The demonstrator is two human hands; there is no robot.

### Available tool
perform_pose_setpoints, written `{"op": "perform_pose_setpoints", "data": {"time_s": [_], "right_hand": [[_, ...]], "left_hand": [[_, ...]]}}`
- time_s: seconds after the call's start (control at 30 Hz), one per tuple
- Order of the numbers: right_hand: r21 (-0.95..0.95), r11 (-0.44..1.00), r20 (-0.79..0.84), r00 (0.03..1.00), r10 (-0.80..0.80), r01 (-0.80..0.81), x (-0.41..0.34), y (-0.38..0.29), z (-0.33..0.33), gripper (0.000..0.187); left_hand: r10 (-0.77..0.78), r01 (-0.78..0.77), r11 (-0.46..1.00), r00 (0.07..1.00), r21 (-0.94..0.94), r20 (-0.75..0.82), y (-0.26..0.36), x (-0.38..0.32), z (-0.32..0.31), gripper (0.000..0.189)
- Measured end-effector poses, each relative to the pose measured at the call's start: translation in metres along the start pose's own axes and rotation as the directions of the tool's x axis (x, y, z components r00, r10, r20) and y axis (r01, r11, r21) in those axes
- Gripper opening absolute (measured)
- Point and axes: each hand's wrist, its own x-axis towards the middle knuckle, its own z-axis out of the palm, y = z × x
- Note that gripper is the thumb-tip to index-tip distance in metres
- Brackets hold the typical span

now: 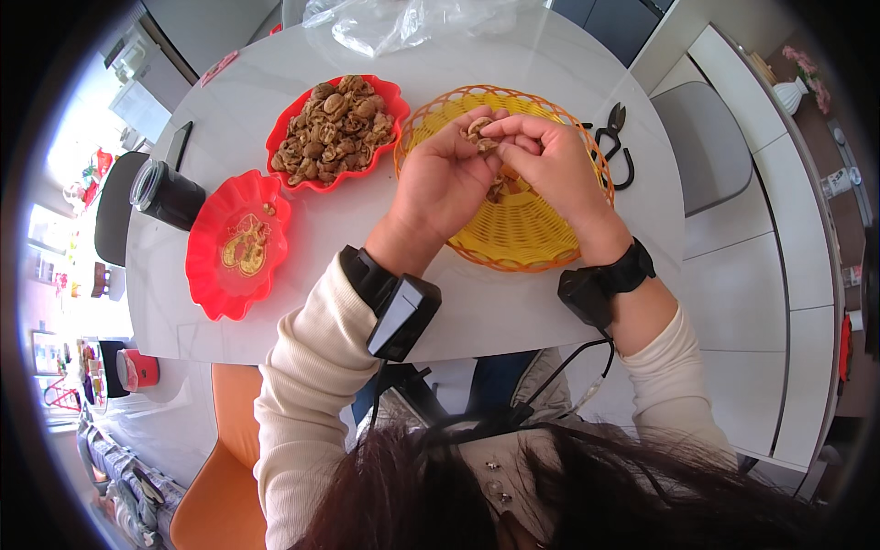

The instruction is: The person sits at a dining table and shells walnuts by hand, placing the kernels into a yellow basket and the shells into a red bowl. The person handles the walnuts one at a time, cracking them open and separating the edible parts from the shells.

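A cracked walnut is between my two hands, above a yellow woven basket with an orange rim. My left hand holds walnut pieces in its curled fingers, palm up. My right hand touches the walnut with thumb and index finger; whether it grips a piece of its own I cannot tell. Some shell pieces lie in the basket, partly hidden by my hands. To the left, a red scalloped dish is heaped with walnuts. A second red scalloped dish holds a few small kernel pieces.
Black-handled shears lie right of the basket. A dark lidded jar and a phone-like flat device are at the table's left. Clear plastic bags lie at the far edge. An orange chair stands at the near left.
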Motion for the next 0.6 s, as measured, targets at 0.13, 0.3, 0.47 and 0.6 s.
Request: {"op": "perform_pose_setpoints", "data": {"time_s": [0.13, 0.3, 0.47, 0.6], "right_hand": [[-0.083, 0.996, 0.031, 0.999, -0.014, 0.016, -0.0020, 0.0006, 0.0009, 0.014], [-0.091, 0.993, 0.023, 0.997, -0.079, 0.081, -0.0006, 0.0036, 0.0018, 0.013], [-0.004, 0.997, -0.019, 0.997, -0.071, 0.071, -0.0007, 0.0013, 0.0033, 0.011], [-0.038, 0.999, -0.017, 1.000, -0.024, 0.023, -0.0013, -0.0015, -0.0022, 0.012]], "left_hand": [[0.015, -0.015, 1.000, 1.000, 0.007, 0.017, -0.0017, -0.0012, -0.0010, 0.044], [0.014, -0.014, 1.000, 1.000, 0.007, -0.001, -0.0013, -0.0005, 0.0000, 0.040], [-0.016, 0.017, 1.000, 0.998, 0.023, -0.067, 0.0012, -0.0025, 0.0035, 0.028], [-0.036, 0.042, 0.998, 0.992, 0.046, -0.124, 0.0010, -0.0049, 0.0063, 0.021]]}}
